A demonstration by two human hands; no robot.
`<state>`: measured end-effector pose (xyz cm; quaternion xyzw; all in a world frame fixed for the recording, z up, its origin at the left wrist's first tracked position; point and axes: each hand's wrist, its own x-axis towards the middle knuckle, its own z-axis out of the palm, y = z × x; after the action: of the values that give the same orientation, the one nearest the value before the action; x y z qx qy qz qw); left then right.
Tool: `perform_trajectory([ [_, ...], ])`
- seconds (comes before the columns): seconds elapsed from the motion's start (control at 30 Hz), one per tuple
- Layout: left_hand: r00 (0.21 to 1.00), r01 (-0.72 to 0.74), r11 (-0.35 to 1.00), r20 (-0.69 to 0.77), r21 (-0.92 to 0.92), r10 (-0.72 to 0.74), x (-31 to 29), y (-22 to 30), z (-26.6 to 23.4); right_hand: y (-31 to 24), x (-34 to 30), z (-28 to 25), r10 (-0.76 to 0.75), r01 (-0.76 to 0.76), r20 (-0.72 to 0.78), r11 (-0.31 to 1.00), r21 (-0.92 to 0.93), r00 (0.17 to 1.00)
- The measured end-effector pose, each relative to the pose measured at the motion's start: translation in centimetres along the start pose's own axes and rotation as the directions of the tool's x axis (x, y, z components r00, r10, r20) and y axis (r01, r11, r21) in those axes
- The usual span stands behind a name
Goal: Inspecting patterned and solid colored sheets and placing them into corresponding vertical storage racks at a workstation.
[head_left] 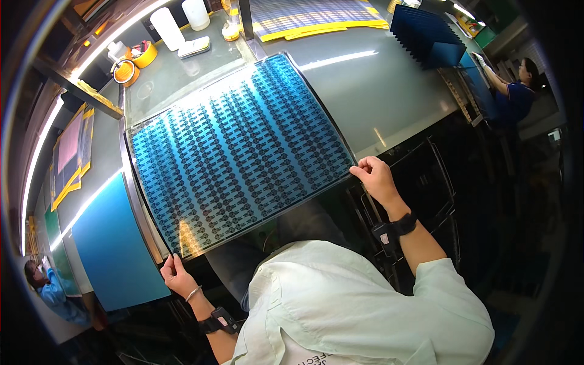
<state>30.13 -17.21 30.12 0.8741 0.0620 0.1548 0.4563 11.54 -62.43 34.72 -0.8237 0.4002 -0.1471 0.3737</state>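
Observation:
A large blue sheet (243,152) with rows of a dark repeating pattern, bordered by a clear edge, lies over the bench and juts out past its front toward me. My left hand (177,278) pinches its near left corner between thumb and fingers. At the near right corner, my right hand (377,180) grips the edge the same way. Bright lamp glare washes across the far part of the sheet. Both wrists carry black straps with small devices.
A plain blue panel (115,249) lies on the left bench, near yellow-edged films (73,155). Tape rolls (126,72), white bottles (166,29) and patterned sheets (316,17) are at the back. Upright dark panels (426,39) stand at the far right. Other people work at both sides.

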Motion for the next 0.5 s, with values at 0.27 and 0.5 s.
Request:
perform_trajectory([
  [0.27,0.999,-0.03,0.997,-0.01,0.064,0.031,0.0,-0.5,0.0,0.7,1.9,-1.5,0.152,-0.216,0.239,0.938,0.271,0.959],
  [0.5,1.0,-0.024,0.997,-0.001,0.071,0.024,0.0,-0.5,-0.2,0.1,0.5,0.0,0.013,-0.013,-0.003,0.997,-0.082,1.0],
])
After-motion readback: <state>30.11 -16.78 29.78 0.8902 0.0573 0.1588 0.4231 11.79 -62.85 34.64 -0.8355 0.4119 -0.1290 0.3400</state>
